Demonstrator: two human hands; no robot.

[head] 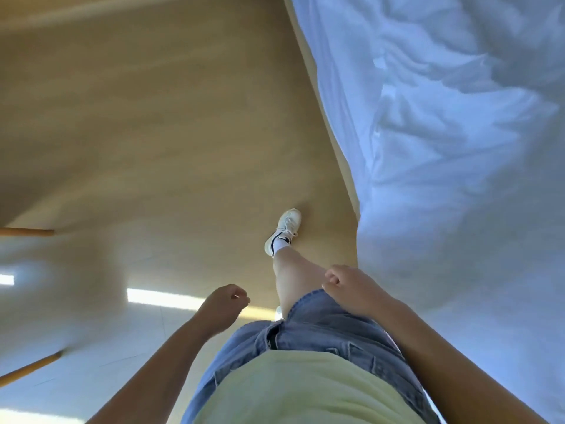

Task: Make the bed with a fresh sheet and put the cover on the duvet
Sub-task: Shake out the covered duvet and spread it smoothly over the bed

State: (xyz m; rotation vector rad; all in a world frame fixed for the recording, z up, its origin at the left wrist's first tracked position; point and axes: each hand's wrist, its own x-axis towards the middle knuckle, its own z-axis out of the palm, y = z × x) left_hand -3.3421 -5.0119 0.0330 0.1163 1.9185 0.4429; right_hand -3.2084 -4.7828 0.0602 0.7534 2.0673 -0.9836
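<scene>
No writing that can be read.

The only mark of the kind is a small dark curved shape on the side of the white sneaker, just right of the middle of the frame. It may be a maker's logo, but the view is too small and blurred to tell a brand, and it carries no letters or numbers that can be made out.
</scene>
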